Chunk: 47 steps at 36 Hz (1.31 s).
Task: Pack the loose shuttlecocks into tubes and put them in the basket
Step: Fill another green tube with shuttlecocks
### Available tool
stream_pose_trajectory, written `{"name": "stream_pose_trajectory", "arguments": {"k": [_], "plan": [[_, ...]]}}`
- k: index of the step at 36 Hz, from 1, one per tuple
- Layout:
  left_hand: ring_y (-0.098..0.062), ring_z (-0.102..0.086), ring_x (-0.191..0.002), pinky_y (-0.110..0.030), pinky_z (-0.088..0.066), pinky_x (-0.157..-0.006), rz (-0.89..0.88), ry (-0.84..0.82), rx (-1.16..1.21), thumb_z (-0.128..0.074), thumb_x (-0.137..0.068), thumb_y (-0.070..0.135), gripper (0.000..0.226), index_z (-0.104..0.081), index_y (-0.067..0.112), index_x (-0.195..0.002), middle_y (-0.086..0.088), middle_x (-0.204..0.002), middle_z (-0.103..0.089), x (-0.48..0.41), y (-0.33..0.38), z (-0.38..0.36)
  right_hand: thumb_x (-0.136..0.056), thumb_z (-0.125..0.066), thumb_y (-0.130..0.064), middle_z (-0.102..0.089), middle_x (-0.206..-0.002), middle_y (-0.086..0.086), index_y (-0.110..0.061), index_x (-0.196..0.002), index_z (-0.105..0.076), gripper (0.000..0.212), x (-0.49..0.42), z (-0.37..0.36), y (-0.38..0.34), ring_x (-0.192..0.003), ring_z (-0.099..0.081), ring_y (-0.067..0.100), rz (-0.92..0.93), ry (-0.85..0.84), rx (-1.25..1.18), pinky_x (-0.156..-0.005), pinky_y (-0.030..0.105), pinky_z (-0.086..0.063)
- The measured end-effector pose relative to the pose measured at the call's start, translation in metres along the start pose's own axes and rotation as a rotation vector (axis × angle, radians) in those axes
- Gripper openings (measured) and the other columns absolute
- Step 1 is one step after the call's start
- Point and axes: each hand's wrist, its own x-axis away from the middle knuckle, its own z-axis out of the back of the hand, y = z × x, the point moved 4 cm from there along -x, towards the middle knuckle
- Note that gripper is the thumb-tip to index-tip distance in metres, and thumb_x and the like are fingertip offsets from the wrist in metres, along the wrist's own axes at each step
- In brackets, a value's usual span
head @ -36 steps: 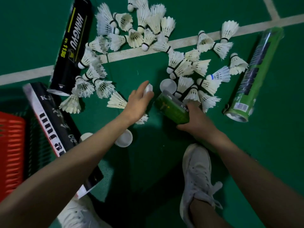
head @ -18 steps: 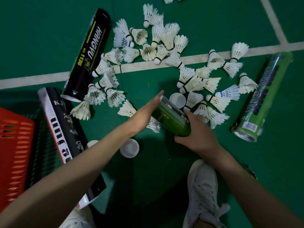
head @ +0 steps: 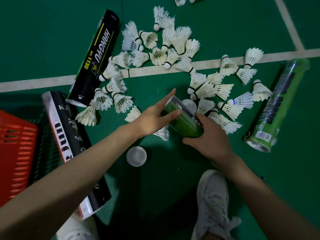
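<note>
The right hand (head: 209, 144) grips the short green tube (head: 183, 123) round its near end. The tube is tilted, and its long side points up and away from the person, a bit to the left. Its open mouth is at the far end.

The left hand (head: 152, 120) is open, with straight fingers (head: 174, 112) lying against that mouth. I cannot tell if a shuttlecock is going in under them. This hand is the nearer one to the mouth, so it is likely the one to feed the tube.

The loose shuttlecocks (head: 202, 87) lie all over the green floor (head: 173, 179), past the tube and on both sides of it. One feathered shuttlecock (head: 133, 114) lies just left of the left hand, with its wide end to the left.

The shuttlecocks are light white feather cones with small round tips. The tube is smooth, shiny and round, so it can roll. A round white cap (head: 136, 156) lies flat near the left wrist.

The red basket (head: 15, 153) has slots in its side. It sits far to the left, well apart from the tube.
</note>
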Motion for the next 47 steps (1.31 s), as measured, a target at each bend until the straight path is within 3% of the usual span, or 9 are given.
{"name": "stream_pose_trajectory", "arguments": {"k": [4, 9, 15, 23, 32, 36, 40, 44, 47], "plan": [[-0.012, -0.052, -0.118, -0.026, -0.045, -0.099, -0.041, 0.018, -0.025, -0.049, -0.092, 0.046, 0.067, -0.014, 0.04, -0.149, 0.002, -0.139, -0.048, -0.004, 0.002, 0.0, -0.06, -0.078, -0.045, -0.059, -0.11, -0.001, -0.028, -0.129, -0.048, 0.077, -0.001, 0.0, 0.0, -0.097, -0.058, 0.021, 0.005, 0.014, -0.016, -0.081, 0.038, -0.05], [-0.01, -0.022, -0.14, -0.035, -0.027, -0.116, -0.134, 0.1, -0.049, -0.052, -0.09, 0.043, 0.068, -0.024, 0.026, -0.149, 0.003, -0.154, -0.024, -0.006, 0.005, -0.001, -0.062, -0.077, -0.047, -0.057, -0.118, 0.0, -0.028, -0.135, -0.043, 0.083, -0.005, -0.004, 0.004, -0.104, -0.057, 0.021, -0.02, 0.005, -0.006, -0.084, 0.036, -0.048], [-0.009, -0.054, -0.11, -0.031, -0.05, -0.094, -0.171, 0.358, 0.035, -0.066, -0.085, 0.031, 0.059, -0.046, 0.015, -0.139, -0.002, -0.126, -0.055, -0.003, -0.002, -0.006, -0.064, -0.075, -0.05, -0.054, -0.118, 0.002, -0.027, -0.139, -0.037, 0.087, -0.007, -0.007, 0.002, -0.104, -0.055, 0.024, -0.048, -0.011, 0.03, -0.084, 0.038, -0.049], [0.001, -0.055, -0.082, -0.015, -0.052, -0.079, -0.208, 0.44, 0.068, -0.063, -0.088, 0.026, 0.052, -0.049, 0.014, -0.136, 0.001, -0.102, -0.059, 0.004, -0.008, -0.002, -0.067, -0.076, -0.048, -0.054, -0.121, 0.003, -0.025, -0.141, -0.035, 0.088, -0.007, -0.009, -0.005, -0.105, -0.055, 0.023, -0.019, -0.011, 0.078, -0.081, 0.031, -0.043], [-0.006, -0.061, -0.09, -0.017, -0.052, -0.081, -0.132, 0.386, 0.162, -0.061, -0.09, 0.027, 0.049, -0.049, 0.016, -0.137, -0.002, -0.105, -0.065, 0.0, -0.014, -0.002, -0.066, -0.076, -0.047, -0.055, -0.116, 0.001, -0.026, -0.136, -0.04, 0.082, -0.008, -0.011, -0.006, -0.101, -0.055, 0.021, -0.02, -0.03, 0.086, -0.075, 0.028, -0.04], [-0.01, -0.061, -0.098, -0.019, -0.051, -0.084, -0.079, 0.357, 0.056, -0.057, -0.092, 0.031, 0.05, -0.045, 0.019, -0.139, 0.001, -0.11, -0.063, 0.004, -0.025, -0.001, -0.063, -0.076, -0.047, -0.055, -0.114, 0.005, -0.025, -0.128, -0.043, 0.076, -0.014, -0.021, -0.007, -0.098, -0.057, 0.026, -0.04, -0.126, 0.108, -0.079, 0.037, -0.049], [-0.002, -0.048, -0.106, -0.009, -0.039, -0.091, -0.096, 0.374, -0.083, -0.048, -0.098, 0.027, 0.043, -0.043, 0.011, -0.138, 0.007, -0.121, -0.049, 0.019, -0.034, 0.005, -0.067, -0.075, -0.048, -0.049, -0.123, 0.009, -0.022, -0.135, -0.035, 0.083, -0.015, -0.029, -0.011, -0.105, -0.055, 0.031, -0.013, -0.155, 0.212, -0.08, 0.036, -0.047], [-0.009, -0.052, -0.094, -0.027, -0.044, -0.088, -0.011, 0.564, -0.142, -0.045, -0.099, 0.026, 0.025, -0.053, 0.01, -0.117, -0.004, -0.111, -0.054, 0.051, -0.058, 0.019, -0.068, -0.074, -0.049, -0.048, -0.119, 0.009, -0.022, -0.134, -0.034, 0.082, -0.012, -0.031, -0.017, -0.103, -0.055, 0.032, 0.017, -0.157, 0.261, -0.076, 0.036, -0.044], [-0.019, -0.049, -0.097, -0.029, -0.039, -0.083, 0.027, 0.545, -0.302, -0.052, -0.096, 0.026, 0.021, -0.053, 0.009, -0.107, -0.001, -0.101, -0.047, 0.076, -0.078, 0.022, -0.067, -0.073, -0.05, -0.049, -0.12, 0.01, -0.022, -0.136, -0.032, 0.085, -0.008, -0.036, -0.02, -0.104, -0.055, 0.033, 0.025, -0.194, 0.294, -0.083, 0.042, -0.048]]}}
